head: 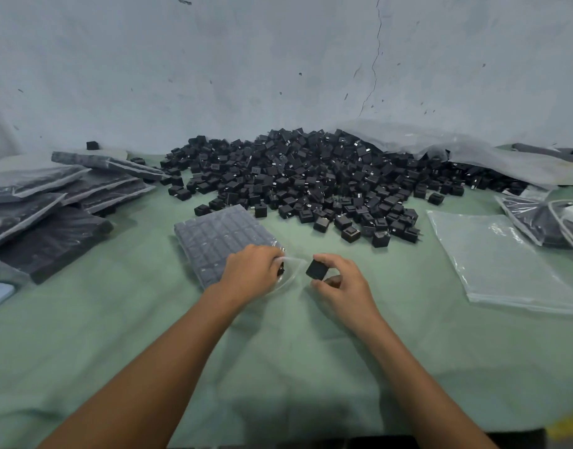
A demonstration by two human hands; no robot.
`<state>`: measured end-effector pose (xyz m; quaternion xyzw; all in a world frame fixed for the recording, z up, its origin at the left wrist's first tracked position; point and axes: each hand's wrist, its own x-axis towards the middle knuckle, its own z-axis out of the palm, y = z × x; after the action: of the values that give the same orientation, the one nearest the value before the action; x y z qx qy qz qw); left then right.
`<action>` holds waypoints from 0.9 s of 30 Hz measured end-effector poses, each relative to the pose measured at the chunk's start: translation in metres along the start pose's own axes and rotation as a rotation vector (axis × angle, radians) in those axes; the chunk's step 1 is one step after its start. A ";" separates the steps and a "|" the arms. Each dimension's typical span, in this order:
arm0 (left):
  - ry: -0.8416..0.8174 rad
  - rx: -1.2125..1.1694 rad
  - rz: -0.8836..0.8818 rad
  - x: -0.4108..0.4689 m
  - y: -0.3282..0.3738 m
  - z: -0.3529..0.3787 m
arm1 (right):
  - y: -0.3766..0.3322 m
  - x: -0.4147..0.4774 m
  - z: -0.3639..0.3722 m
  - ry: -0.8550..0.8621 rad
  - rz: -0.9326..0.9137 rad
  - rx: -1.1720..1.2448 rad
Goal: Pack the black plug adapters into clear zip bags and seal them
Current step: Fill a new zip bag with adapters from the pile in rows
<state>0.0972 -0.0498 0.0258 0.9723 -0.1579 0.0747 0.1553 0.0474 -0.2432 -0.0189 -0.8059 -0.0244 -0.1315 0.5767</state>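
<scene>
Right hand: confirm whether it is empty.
No, the right hand pinches one black plug adapter beside the mouth of the zip bag that the left hand holds.

Cracked pale wall (278, 59) (scuffed), green tablecloth (278, 367) — dim light
</scene>
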 end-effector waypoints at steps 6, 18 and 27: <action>-0.043 0.113 0.037 0.006 0.008 -0.010 | -0.003 -0.014 0.022 0.000 -0.036 -0.028; -0.062 0.142 0.051 0.004 0.014 -0.015 | -0.002 -0.018 0.023 -0.057 -0.068 -0.254; -0.038 0.147 0.044 0.005 0.013 -0.011 | -0.007 -0.001 0.046 0.100 -0.060 -0.243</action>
<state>0.0964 -0.0598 0.0410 0.9786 -0.1763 0.0712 0.0786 0.0531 -0.1978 -0.0265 -0.8612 -0.0038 -0.1907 0.4712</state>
